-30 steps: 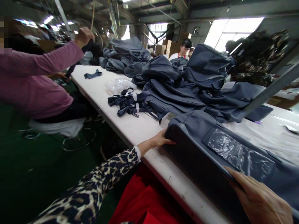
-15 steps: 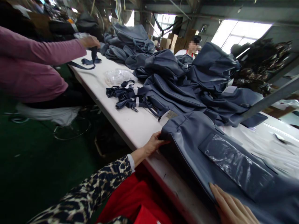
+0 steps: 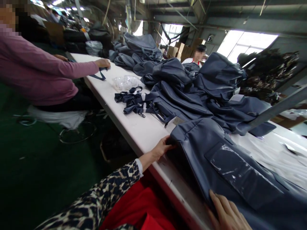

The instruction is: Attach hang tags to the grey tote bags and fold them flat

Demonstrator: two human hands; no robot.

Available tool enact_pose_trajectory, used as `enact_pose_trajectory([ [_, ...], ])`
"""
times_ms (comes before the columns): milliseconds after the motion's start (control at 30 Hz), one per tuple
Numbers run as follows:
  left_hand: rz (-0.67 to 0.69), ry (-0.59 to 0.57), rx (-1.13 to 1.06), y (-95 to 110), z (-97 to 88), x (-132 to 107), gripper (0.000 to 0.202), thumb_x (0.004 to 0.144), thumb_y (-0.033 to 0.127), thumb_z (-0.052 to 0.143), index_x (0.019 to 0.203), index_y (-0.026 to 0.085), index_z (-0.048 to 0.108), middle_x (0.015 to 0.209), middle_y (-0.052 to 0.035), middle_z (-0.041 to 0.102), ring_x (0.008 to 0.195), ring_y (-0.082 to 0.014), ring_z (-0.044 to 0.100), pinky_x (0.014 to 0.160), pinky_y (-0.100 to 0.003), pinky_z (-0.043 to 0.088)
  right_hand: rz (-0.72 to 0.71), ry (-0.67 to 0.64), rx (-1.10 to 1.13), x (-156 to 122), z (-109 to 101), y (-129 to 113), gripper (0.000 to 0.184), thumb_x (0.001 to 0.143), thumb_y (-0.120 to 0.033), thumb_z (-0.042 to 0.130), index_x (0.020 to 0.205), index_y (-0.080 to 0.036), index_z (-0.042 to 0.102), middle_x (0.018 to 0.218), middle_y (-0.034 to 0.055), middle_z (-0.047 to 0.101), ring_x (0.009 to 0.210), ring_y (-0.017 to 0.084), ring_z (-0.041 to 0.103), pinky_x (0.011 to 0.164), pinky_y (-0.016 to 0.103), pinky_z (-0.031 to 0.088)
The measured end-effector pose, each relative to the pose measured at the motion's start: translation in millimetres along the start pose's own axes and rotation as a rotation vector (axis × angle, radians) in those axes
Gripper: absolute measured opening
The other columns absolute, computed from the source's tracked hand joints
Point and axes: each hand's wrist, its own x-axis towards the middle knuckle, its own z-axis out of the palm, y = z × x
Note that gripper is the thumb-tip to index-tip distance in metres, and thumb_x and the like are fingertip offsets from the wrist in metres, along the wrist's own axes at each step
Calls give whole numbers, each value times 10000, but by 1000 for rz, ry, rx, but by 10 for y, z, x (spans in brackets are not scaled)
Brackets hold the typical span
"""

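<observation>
A dark blue-grey bag [image 3: 196,143] lies across the near edge of the table, with a clear plastic-covered panel [image 3: 240,172] on its upper face. My left hand [image 3: 161,149] pinches the bag's far left corner, its fingertips partly hidden by the material. At the lower right, my right hand [image 3: 226,210] grips the bag's front seam, fingers on top and thumb at the edge. Beside the bag's far end lies a paper tag [image 3: 174,123]. Bundled navy straps [image 3: 136,102] with metal clips rest farther along the table.
More blue-grey bags [image 3: 177,95] are heaped along the white table [image 3: 129,127]. A clear plastic bag [image 3: 128,82] lies behind the straps. To the left, a co-worker in a pink top [image 3: 48,70] handles a strap. A grey metal bar [image 3: 275,110] slants across the right side.
The co-worker's hand has lowered a strap toward the table. My right hand has shifted slightly, its thumb now showing at the seam. My left hand keeps the same corner; the view has tilted a little.
</observation>
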Motion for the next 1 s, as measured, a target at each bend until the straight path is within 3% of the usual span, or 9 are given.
enact_pose_trajectory([
  [67,0,-28,28,45,-24,-14,662,591,345,901,1185,191,653,1142,-64,709,1071,-248,640,999,-373,462,48,-65,26,332,-192,39,558,923,-519,535,1402,-242,471,990,63,733,828,250,716,630,340,559],
  [167,-5,-42,91,84,-54,-62,632,636,372,878,1189,192,630,1129,-68,703,1060,-249,636,969,-386,473,119,-184,61,1083,-437,18,703,883,-661,516,1431,-225,448,957,69,736,749,267,723,575,352,540],
  [267,28,-10,184,136,-80,-85,595,653,364,872,1155,191,604,1090,-61,686,1017,-226,622,903,-353,473,94,-231,199,1850,-489,-78,713,876,-624,553,1460,-239,415,1244,100,667,972,274,707,704,349,543],
  [400,121,53,289,289,-108,37,633,643,333,881,1181,223,567,1152,-40,626,947,-173,576,829,-289,439,116,-356,206,2346,-374,-187,485,951,-421,495,1394,-225,532,1062,100,745,912,279,718,694,340,494],
  [533,135,-37,318,377,-99,229,437,610,321,886,948,161,661,925,-20,650,863,-175,568,804,-281,426,108,-291,152,2279,-340,-214,410,972,-361,447,1344,-276,595,879,68,763,740,252,712,578,305,442],
  [600,148,-45,299,330,-69,266,416,624,336,870,931,155,656,876,-9,638,830,-169,559,783,-276,425,79,-240,127,2167,-326,-280,419,968,-308,441,1364,-261,573,857,62,748,718,234,693,548,296,429],
  [800,193,109,176,8,26,152,375,711,402,787,918,184,563,887,1,613,821,-155,547,744,-257,426,-105,-36,25,1757,73,-735,647,871,-95,434,1505,-177,337,910,99,665,822,280,595,604,374,482],
  [900,174,181,130,-108,30,132,379,689,394,795,891,191,547,878,-2,617,820,-154,556,751,-254,436,-81,9,34,1581,350,-857,810,823,-82,466,1567,-204,169,1053,133,633,858,311,554,646,433,505],
  [1000,128,240,98,-163,-5,148,384,674,378,801,896,190,551,864,-3,621,821,-153,563,755,-255,443,-29,22,150,1470,533,-837,886,802,-80,509,1579,-239,113,1194,147,566,955,314,522,785,468,521],
])
